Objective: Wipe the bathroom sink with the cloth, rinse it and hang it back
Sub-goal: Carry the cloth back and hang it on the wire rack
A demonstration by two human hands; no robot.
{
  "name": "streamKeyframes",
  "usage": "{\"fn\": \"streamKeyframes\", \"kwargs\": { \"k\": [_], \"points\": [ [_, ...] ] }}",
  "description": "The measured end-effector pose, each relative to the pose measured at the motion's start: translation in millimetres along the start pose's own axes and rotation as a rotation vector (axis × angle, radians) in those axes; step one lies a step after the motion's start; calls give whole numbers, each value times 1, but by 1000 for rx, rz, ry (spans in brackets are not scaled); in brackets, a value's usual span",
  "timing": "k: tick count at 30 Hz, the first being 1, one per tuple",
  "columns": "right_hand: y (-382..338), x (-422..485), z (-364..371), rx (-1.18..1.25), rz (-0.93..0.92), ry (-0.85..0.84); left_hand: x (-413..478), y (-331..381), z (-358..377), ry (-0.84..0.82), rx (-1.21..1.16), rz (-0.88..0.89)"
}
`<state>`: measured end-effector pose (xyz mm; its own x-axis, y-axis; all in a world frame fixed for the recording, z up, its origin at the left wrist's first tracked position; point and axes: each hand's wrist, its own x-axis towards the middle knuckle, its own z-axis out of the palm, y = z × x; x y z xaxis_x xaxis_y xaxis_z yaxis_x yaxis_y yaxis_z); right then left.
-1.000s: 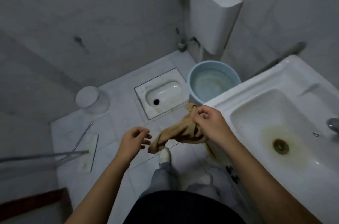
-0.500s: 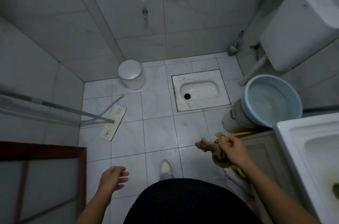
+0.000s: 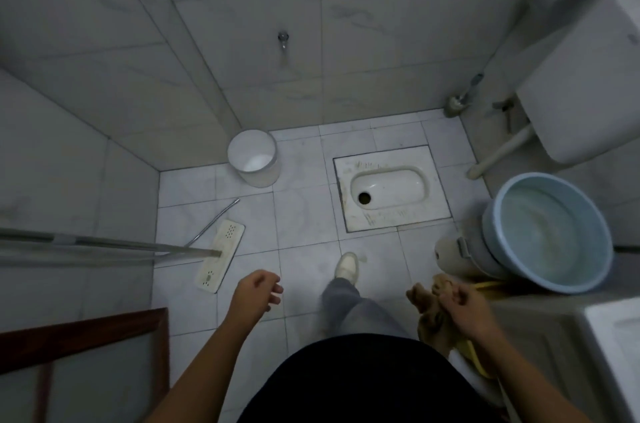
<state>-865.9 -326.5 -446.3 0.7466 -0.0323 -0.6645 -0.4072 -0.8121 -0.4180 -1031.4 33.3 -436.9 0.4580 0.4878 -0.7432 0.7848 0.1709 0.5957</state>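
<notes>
At the lower left, one dark red wooden frame around a pale panel is filling the corner. Above it, one long metal mop handle is running across to one cream flat mop head, which is lying on the white tiled floor. One white cylindrical plastic bin is standing against the wall behind the mop, and one small metal wall tap is sticking out of the grey tiles higher up. The left hand is hanging over the floor with its fingers loosely curled, holding nothing. One pale shoe is showing just to its right. One white ceramic squat toilet pan is sitting in the floor beyond. The right hand is gripping one crumpled tan cloth, fingers curled around it, so the cloth is hanging in the air beside the cabinet and well apart from the basin of the white ceramic sink, whose corner alone is showing at the lower right. One light blue round plastic basin is resting above that, and one white wall-mounted cistern is hanging at the upper right.
</notes>
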Motion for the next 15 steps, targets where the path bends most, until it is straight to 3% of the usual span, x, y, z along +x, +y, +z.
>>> {"fn": "streamKeyframes", "kwargs": {
  "k": [4, 10, 15],
  "points": [
    [-75, 45, 18, -70, -62, -112, 18, 10, -34, 116, -49, -102],
    [-221, 103, 27, -29, -296, -246, 35, 17, -92, 348, -193, -256],
    [-319, 133, 15, 13, -441, -240, 71, 43, -117, 362, -227, -353]
  ]
}}
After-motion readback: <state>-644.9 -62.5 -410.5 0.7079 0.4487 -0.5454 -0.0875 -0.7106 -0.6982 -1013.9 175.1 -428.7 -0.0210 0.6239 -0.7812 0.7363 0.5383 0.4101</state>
